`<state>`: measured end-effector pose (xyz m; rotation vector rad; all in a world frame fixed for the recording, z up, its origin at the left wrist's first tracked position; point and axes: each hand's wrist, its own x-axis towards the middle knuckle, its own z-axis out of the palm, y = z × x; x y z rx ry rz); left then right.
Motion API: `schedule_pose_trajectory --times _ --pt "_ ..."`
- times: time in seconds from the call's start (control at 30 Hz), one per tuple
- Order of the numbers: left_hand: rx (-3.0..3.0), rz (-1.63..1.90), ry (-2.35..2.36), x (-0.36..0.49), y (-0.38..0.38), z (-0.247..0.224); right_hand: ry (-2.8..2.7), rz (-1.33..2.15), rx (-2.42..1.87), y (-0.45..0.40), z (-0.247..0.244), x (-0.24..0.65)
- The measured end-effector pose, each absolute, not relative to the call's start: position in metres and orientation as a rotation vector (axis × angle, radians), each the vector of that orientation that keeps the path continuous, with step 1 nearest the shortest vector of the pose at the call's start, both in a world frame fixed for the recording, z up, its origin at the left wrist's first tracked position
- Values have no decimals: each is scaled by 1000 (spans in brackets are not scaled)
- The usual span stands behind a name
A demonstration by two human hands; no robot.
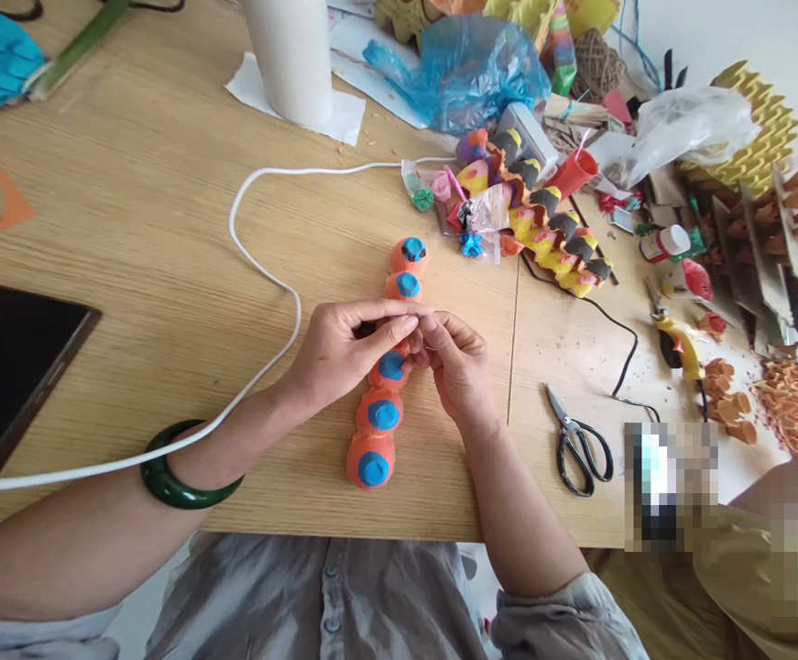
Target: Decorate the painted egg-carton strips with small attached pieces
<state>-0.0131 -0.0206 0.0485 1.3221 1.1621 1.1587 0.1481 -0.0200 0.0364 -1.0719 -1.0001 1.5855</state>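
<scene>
A row of orange egg-carton bumps (371,449), each topped with a flat blue disc (383,415), lies on the table in front of me. Small dark bits sit on the blue disc at its far end (413,249). Above the middle of this row, my left hand (350,353) and my right hand (457,357) meet at the fingertips. Both are closed in a pinch, and whatever is between them is too small to name. A black bit (366,328) shows beside my left fingers. My hands hide part of the row's middle.
A white cable (261,174) crosses the table and passes over my left forearm. Black-handled scissors (581,449) lie right of my right arm. A phone (20,376) is at left, a white cylinder (292,55) at the back. Painted egg-carton strips (542,220) and craft scraps crowd the right.
</scene>
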Motion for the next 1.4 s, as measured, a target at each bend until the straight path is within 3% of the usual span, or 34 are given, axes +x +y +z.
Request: schedule_pose_trajectory --times 0.9,1.4 --pt "1202 1213 1182 -12 -18 51 -1034 1585 -1028 -20 38 148" --pt "2295 1308 1320 -25 -14 33 -995 1595 -1009 -18 36 149"
